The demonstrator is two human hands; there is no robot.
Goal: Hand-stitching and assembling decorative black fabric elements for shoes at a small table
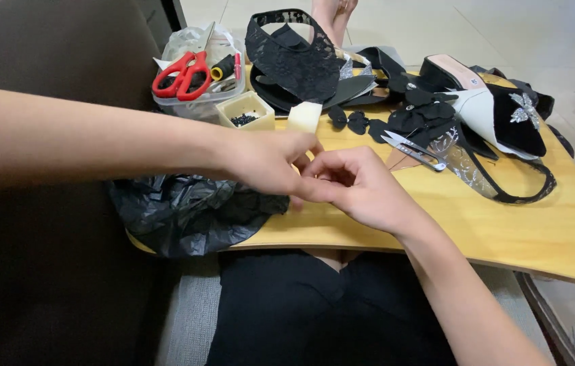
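Both hands meet above the wooden table [504,224]. The left hand [263,161] and right hand [358,186] pinch fingers narrowly together; whatever they hold is too small to tell. Thread snips [413,150] lie just beside.

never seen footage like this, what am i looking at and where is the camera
There is no machine here. The single picture comes from a camera worn on a person's head, looking down at their own two bare hands over a wooden lap table.

The left hand and right hand meet at the middle, fingertips pinched together; whatever they hold is too small to make out.

On the table lie small silver thread snips, a black crumpled plastic bag, a clear tub with red scissors, a small tray of black beads, black lace, black fabric pieces and a black-and-white shoe.
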